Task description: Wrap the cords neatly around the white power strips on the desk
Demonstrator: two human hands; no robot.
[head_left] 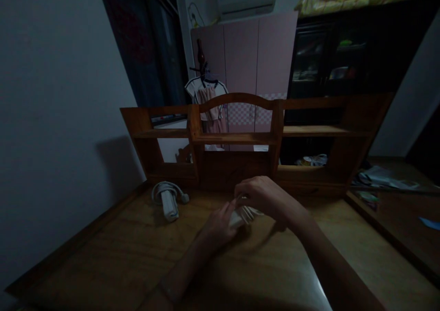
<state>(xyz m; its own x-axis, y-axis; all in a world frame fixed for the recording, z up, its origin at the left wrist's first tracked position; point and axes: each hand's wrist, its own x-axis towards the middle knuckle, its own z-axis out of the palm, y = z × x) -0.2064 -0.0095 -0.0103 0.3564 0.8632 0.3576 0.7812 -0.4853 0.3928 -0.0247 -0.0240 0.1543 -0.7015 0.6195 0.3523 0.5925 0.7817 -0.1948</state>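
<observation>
Both my hands meet over the middle of a wooden desk in a dim room. My left hand is closed on the near side of a small white ribbed object, perhaps folded paper. My right hand curls over the top of the same object, fingers bent around it. Most of the object is hidden by the fingers, so I cannot make out what it is.
A white power strip with a coiled cord lies at the desk's back left. A wooden shelf unit stands along the desk's far edge. A second desk with papers is at the right. A pink wardrobe stands behind.
</observation>
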